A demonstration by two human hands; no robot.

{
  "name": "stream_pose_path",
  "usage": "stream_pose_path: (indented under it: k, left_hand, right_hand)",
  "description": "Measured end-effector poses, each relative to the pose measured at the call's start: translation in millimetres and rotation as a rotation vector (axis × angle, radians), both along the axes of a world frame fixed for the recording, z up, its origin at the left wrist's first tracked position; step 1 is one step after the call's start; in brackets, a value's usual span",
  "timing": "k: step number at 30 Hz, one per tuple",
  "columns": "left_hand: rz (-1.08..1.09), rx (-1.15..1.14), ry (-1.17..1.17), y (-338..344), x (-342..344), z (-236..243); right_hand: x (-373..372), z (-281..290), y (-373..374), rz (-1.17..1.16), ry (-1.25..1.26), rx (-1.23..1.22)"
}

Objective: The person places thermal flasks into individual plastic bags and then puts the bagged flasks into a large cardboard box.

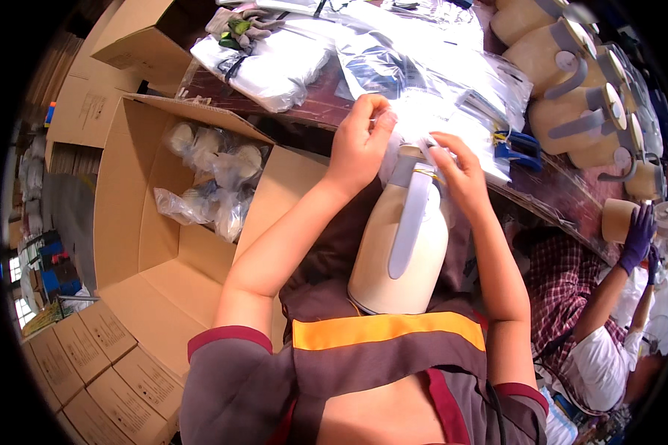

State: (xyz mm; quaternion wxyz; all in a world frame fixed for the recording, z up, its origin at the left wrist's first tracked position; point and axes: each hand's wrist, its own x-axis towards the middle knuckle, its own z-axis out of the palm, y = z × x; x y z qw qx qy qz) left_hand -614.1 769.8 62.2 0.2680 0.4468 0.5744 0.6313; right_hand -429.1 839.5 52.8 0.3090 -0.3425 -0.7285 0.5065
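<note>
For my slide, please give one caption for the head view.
Both hands, left hand and right hand, work a clear bag over a cream jug.

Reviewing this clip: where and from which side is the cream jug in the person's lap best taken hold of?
By the grey handle, I'd judge. The cream jug lies on the lap, base toward the body, with the long strap-like handle facing up and uncovered, so a grip from above would close around it. Both the left hand and right hand are busy at its top.

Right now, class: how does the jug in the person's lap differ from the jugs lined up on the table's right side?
The lap jug lies tilted against the person, while the table jugs rest in a row. The left hand and right hand work a clear plastic bag at the lap jug's top; the table jugs are untouched. Both are cream-coloured with grey handles.
</note>
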Motion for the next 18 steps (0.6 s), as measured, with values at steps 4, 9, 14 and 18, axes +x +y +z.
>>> stream_pose_path:
  k: [4,9,14,18]
  left_hand:
    - [-0.13,-0.026,-0.26,17,9,-18]
    - [-0.136,-0.134,-0.384,12,13,-22]
    - [-0.091,-0.041,-0.391,15,18,-16]
    - [-0.114,-0.045,-0.385,16,17,-20]
  right_hand:
    - [2,-8,-2,0.113,0.012,-0.26]
    - [6,13,-9,0.103,0.004,-0.338]
    - [4,2,-9,-0.085,0.013,-0.218]
    - [3,8,-13,-0.062,-0.07,-0.193]
